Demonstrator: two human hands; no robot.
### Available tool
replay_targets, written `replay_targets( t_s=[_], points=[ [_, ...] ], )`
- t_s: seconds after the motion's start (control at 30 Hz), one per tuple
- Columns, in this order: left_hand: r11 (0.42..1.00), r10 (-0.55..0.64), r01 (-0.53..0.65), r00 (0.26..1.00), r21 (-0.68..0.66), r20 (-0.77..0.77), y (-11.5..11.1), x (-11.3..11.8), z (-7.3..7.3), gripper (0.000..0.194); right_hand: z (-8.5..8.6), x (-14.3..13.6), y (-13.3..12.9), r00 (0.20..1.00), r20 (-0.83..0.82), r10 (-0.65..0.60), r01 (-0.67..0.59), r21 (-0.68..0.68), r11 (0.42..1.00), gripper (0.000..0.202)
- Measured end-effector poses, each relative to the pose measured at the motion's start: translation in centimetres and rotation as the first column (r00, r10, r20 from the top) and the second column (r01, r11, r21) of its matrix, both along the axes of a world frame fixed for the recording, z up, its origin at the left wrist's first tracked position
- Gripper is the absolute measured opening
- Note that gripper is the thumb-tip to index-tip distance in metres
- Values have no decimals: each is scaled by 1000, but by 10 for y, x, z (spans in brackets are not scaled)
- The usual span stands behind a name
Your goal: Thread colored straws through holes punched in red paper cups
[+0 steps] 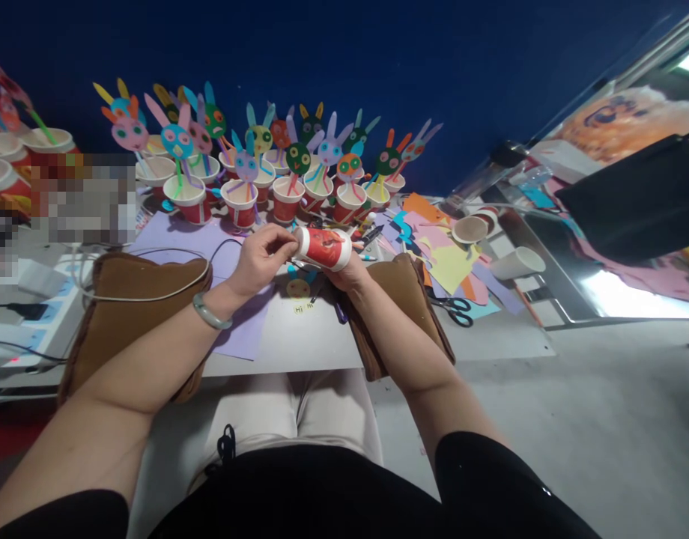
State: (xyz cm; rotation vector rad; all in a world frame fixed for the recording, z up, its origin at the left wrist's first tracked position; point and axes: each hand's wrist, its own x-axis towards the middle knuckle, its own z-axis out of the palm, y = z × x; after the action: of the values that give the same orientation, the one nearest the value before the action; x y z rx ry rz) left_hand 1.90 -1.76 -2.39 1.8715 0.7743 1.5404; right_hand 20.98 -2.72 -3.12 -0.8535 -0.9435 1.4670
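A red and white paper cup (326, 248) lies sideways in the air above the table, in front of my chest. My right hand (347, 273) is closed around its underside, fingers partly hidden behind it. At the cup's left end, my left hand (263, 258) has thumb and fingertips pinched together against it; whatever is between them is too small to make out. Beneath the hands lies a small yellow paper face (298, 290) with blue ears. A pen (372, 237) rests just right of the cup.
Several red cups (288, 196) holding paper bunny puppets (298, 159) stand along the blue wall. Brown cushions (147, 299) lie under both forearms. Coloured paper scraps (448, 258), black scissors (460, 309) and loose cups (518, 263) are to the right. A white cable (147, 298) crosses the left cushion.
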Motion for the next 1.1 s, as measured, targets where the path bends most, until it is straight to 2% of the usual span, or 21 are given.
replay_targets(
  t_s=[0.2,0.3,0.53,0.7,0.77,0.87,0.97,1.1],
  points=[
    [980,2,-5,1000,201,16,-14,7,3,18,6,2,-4,995,-63,70,-70,5,998,46],
    [972,-9,-5,998,233,63,-19,8,2,18,7,4,-4,992,-90,93,-93,3,996,46],
    [915,67,-31,995,402,-75,-20,4,6,17,10,3,-6,992,-85,95,-95,0,995,59],
    [940,42,2,991,340,-124,-13,0,5,20,9,2,-5,995,-80,68,-71,-37,997,59],
    [962,29,17,987,273,-161,-9,-3,6,25,7,2,-5,998,-42,49,-51,-50,997,61],
    [985,-56,95,965,143,-257,-4,-8,12,28,2,4,-4,999,22,35,-34,-52,998,64],
    [980,-158,187,939,65,-306,0,-14,18,24,-3,7,-3,999,41,35,-34,-26,999,62],
    [982,-188,185,935,-40,-299,0,-17,21,22,-7,9,-2,998,54,22,-20,-25,999,57]
  ],
)
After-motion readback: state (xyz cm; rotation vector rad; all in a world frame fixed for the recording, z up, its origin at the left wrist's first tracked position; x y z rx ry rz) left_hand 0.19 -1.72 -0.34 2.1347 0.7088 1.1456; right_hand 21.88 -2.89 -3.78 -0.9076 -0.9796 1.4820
